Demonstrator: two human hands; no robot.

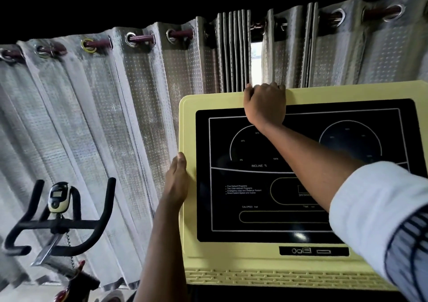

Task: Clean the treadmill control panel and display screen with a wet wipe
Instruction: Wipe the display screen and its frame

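A grey eyelet curtain (pixel 104 116) hangs from side to side behind the yellow treadmill control panel (pixel 188 232), which fills the right half of the view, its black display screen (pixel 254 181) set inside a broad rim. Open room lies to the panel's left, above an exercise bike (pixel 58 209) that stands near the curtain, well apart from the panel. The right hand (pixel 265 104) reaches across the screen, fingers curled over the panel's top edge — the left hand (pixel 177 181) lies flat, fingers straight, against its left edge.
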